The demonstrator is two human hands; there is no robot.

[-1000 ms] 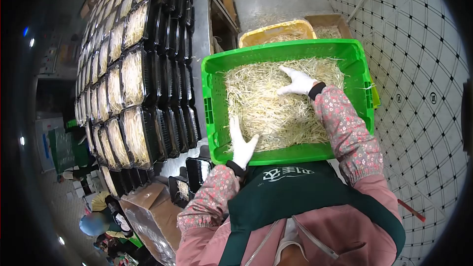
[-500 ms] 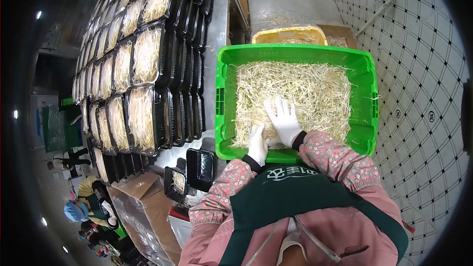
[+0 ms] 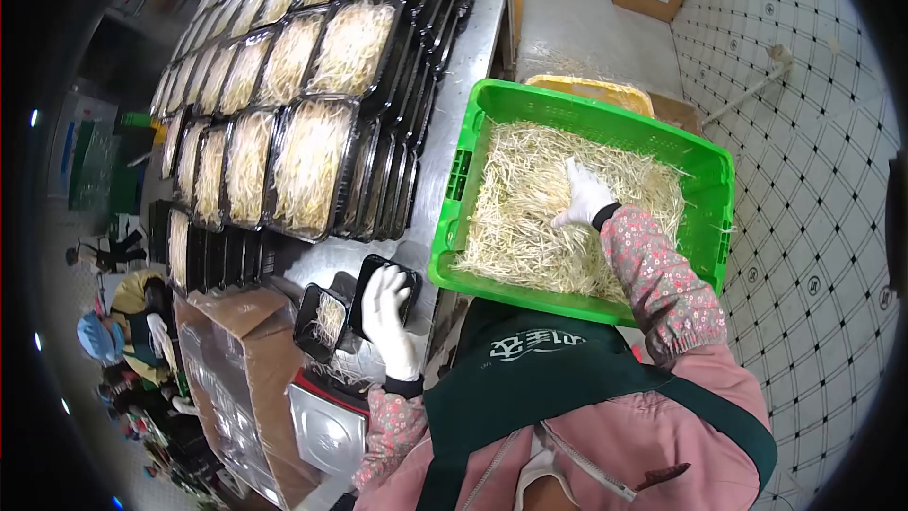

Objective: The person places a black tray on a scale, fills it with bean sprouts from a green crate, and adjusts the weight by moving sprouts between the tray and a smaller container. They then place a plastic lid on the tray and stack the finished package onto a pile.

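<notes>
A green plastic crate (image 3: pixel 591 301) holds a thick layer of bean sprouts (image 3: pixel 539 208). My right hand (image 3: pixel 586 197), in a white glove, rests on the sprouts with thumb and fingers apart. At the left, my gloved left hand (image 3: pixel 386 317) is over an empty black tray (image 3: pixel 371 276), its fingers stretched out. Whether the fingertips touch the tray is hard to see. Beside it stands another black tray (image 3: pixel 310 317) with a small heap of sprouts inside.
Stacked black trays full of sprouts (image 3: pixel 312 166) cover much of the metal table (image 3: pixel 452 95). A scale (image 3: pixel 329 431) and an open cardboard box (image 3: pixel 246 350) stand at the lower left. Behind the crate sits a yellow tub (image 3: pixel 596 85). A co-worker in a blue cap (image 3: pixel 99 336) is farther left.
My left hand has left the crate and moved left to the empty black tray. My right hand has shifted up and right over the sprouts. The camera view has turned.
</notes>
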